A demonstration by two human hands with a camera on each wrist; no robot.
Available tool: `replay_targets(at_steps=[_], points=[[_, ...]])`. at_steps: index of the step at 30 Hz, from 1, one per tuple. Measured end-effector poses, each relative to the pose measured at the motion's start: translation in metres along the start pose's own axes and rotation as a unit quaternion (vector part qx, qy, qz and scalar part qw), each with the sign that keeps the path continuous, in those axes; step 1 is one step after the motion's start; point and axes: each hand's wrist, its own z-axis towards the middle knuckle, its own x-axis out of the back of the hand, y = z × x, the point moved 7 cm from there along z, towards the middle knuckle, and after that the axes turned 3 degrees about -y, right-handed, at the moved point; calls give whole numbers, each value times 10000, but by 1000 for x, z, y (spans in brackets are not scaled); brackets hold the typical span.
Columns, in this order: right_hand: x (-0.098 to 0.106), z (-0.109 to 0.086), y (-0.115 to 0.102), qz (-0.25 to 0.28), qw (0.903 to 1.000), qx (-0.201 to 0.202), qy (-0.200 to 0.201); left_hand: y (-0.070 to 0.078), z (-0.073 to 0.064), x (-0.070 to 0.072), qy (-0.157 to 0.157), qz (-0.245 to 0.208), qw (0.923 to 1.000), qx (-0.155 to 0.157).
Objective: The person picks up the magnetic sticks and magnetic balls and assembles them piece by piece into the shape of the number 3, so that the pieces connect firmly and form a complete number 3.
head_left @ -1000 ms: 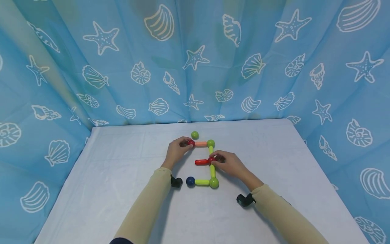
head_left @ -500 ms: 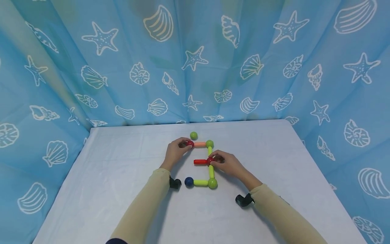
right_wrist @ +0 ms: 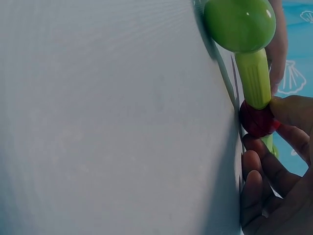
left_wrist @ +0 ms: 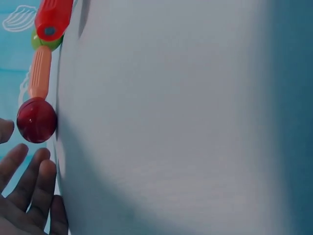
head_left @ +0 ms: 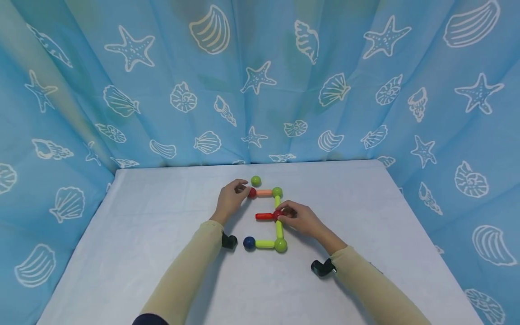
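Observation:
On the white table lies a joined figure of balls and sticks. Its top row runs from a red ball point(left_wrist: 37, 120) through an orange stick point(head_left: 264, 192) to a green ball point(head_left: 277, 192). Beside that red ball is my left hand point(head_left: 230, 198), thumb and fingers spread apart with a gap around the ball in the left wrist view. My right hand point(head_left: 302, 219) pinches the middle red ball point(right_wrist: 257, 120) between thumb and fingers. Yellow-green sticks point(head_left: 279, 230) meet at this ball, and a red stick point(head_left: 265, 216) points left from it.
At the figure's near end, a green ball point(head_left: 280, 245) joins a yellow-green stick point(head_left: 265, 244) and a dark blue ball point(head_left: 249, 243). A loose green ball point(head_left: 256, 181) sits just behind the top row. A blue shell-print curtain point(head_left: 252, 90) hangs behind the table point(head_left: 345, 189).
My left hand has let go of the top-left red ball and drawn slightly left, its fingers spreading. The right hand keeps its pinch on the middle red ball.

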Motion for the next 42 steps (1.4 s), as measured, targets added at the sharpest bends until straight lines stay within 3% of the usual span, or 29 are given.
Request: replay_targets(at_steps=[7,20,33,42], points=[[1,0,1,2,10000,38,11,4,12,2,110,159,9993,320],[-1,-1,2,145,9999,-63,-23,13,28,-10,-78,374,9974,614],[0,-2,1,58,10000,-54,14,20,29,-14,94,465,9964,697],[2,-4,1,122,9999,-26,35,17,30,-9,246,160,9980,563]])
